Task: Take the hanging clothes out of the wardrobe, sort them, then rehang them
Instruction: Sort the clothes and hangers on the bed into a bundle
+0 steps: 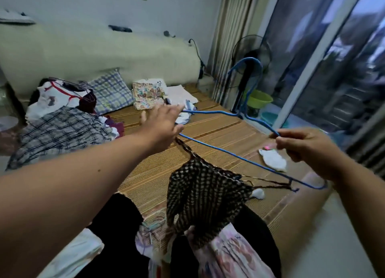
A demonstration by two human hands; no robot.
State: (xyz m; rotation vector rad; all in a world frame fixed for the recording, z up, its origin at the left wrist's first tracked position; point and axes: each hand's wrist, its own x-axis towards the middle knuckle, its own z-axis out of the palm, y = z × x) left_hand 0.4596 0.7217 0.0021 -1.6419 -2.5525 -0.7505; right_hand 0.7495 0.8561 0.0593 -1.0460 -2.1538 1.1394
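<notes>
A blue wire hanger is held over the bed, its hook pointing up toward the fan. A black-and-white checked strappy top hangs from its lower bar by thin straps. My right hand pinches the hanger's right shoulder. My left hand reaches forward at the hanger's left end, fingers straight, touching the wire and the top's strap. A heap of clothes on hangers lies on the bed at the left.
The bed has a bamboo mat, a checked pillow and folded cloths near the headboard. A standing fan and green basin stand by the glass door on the right. More garments lie in front of me.
</notes>
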